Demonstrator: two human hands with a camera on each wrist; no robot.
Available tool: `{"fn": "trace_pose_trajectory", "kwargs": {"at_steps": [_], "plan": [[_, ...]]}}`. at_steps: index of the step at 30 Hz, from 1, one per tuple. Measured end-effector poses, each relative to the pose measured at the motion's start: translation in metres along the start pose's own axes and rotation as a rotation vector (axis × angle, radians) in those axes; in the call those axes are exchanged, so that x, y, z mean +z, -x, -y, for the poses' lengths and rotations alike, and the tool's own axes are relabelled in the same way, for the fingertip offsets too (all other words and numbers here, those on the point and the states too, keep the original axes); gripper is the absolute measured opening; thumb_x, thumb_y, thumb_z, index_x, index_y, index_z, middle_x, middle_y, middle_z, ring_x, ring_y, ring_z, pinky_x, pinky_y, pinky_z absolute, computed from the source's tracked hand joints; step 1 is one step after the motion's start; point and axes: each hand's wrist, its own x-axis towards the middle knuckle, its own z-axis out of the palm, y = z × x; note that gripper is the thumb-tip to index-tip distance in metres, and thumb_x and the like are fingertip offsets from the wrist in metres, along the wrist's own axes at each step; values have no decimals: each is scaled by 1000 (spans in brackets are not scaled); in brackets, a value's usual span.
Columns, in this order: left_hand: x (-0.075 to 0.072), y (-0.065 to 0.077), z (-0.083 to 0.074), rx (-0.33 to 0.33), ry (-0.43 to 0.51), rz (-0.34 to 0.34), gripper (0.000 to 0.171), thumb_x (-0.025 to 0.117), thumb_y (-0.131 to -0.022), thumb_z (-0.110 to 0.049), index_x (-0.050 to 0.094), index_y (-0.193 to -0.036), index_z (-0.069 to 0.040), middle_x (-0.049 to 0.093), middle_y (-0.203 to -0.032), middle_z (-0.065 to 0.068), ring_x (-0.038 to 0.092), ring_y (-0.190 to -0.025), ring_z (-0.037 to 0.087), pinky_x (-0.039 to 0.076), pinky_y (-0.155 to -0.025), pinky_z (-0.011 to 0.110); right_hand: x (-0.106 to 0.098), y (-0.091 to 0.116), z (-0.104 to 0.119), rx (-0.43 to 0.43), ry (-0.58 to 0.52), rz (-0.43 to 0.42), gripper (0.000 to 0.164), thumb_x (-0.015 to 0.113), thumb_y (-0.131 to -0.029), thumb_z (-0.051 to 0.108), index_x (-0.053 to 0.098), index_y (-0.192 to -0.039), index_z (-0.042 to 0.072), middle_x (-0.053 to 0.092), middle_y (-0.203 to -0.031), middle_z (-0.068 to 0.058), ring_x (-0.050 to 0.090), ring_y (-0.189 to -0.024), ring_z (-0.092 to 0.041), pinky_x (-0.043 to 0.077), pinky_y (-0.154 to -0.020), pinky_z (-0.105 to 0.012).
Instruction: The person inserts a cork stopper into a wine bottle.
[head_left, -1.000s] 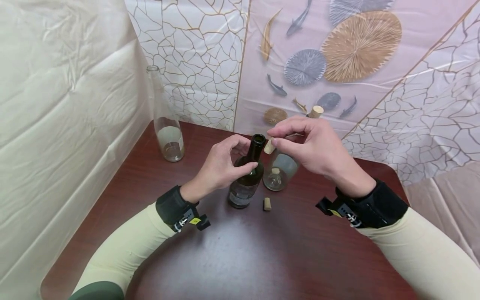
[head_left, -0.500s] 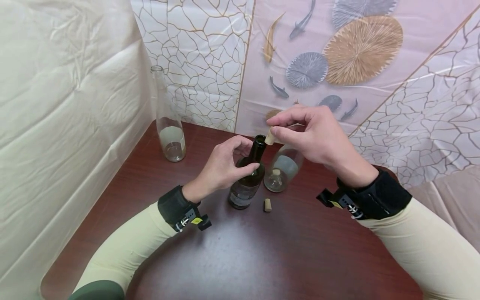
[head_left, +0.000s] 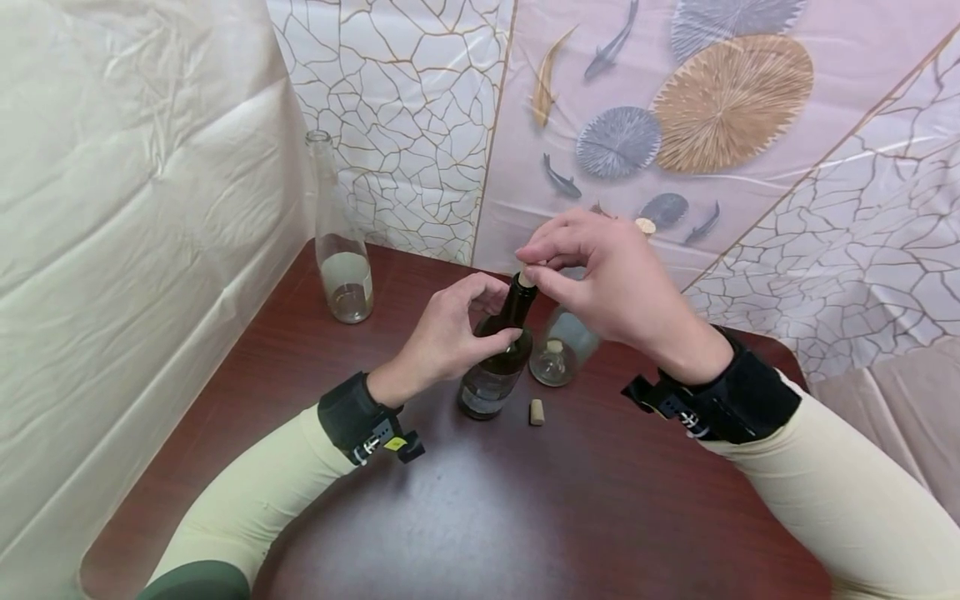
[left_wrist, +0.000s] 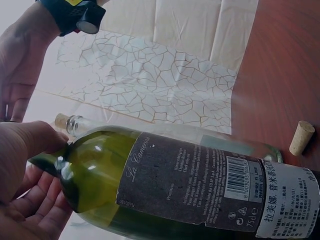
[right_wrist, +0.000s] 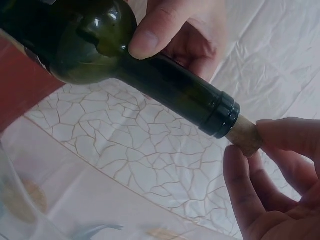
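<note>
A dark green wine bottle [head_left: 491, 387] with a dark label stands upright on the table. My left hand [head_left: 453, 329] grips it around the shoulder and lower neck, thumb in front. My right hand [head_left: 600, 275] pinches a cork [right_wrist: 244, 136] between thumb and fingers at the bottle's mouth. In the right wrist view the cork's lower end meets the rim, and most of its length shows outside. Just right of the bottle's base, a second cork [head_left: 536, 412] stands on the table. Behind my right hand is a clear bottle [head_left: 576, 337], partly hidden, with a cork [left_wrist: 61, 120] in its mouth.
At the back left stands another clear bottle [head_left: 345, 275], uncorked, with a pale label. The reddish-brown table [head_left: 637, 500] meets patterned sheeting [head_left: 405, 108] at the back and a cream cover [head_left: 150, 208] on the left.
My right hand has moved left, bringing the pinched cork from beside the green bottle's neck onto its mouth. The left hand keeps its grip on the bottle.
</note>
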Motion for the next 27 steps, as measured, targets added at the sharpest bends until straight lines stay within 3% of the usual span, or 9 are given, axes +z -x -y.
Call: {"fn": "trace_pose_trajectory", "kwargs": {"at_steps": [5, 10, 20, 27], "plan": [[0, 0, 1, 8, -19, 2, 39, 85, -85, -8, 65, -118, -5, 71, -108, 8, 69, -99, 19, 61, -91, 36, 3, 4, -2, -126, 94, -25, 15, 78, -91, 4, 83, -104, 8, 76, -105, -6, 70, -97, -21, 49, -81, -28], [0, 0, 1, 13, -35, -3, 39, 85, -85, -9, 65, -118, -5, 71, -109, 8, 69, -99, 18, 61, -90, 34, 6, 6, -5, -162, 97, -54, 15, 79, -90, 2, 83, -104, 7, 76, -105, -5, 71, -97, -20, 48, -83, -23], [1, 0, 2, 19, -34, -14, 40, 86, -84, -11, 66, -118, -6, 71, -109, 7, 69, -99, 18, 61, -89, 35, 11, 8, -4, -256, 156, -94, 13, 80, -89, 1, 83, -102, 3, 75, -102, -7, 71, -93, -21, 51, -81, -27], [1, 0, 2, 14, -31, -14, 40, 86, -84, -10, 65, -118, -6, 71, -109, 8, 69, -99, 19, 62, -89, 35, 15, 9, -7, -286, 156, -119, 14, 80, -89, 2, 83, -103, 3, 75, -101, -7, 72, -91, -20, 47, -79, -18]]}}
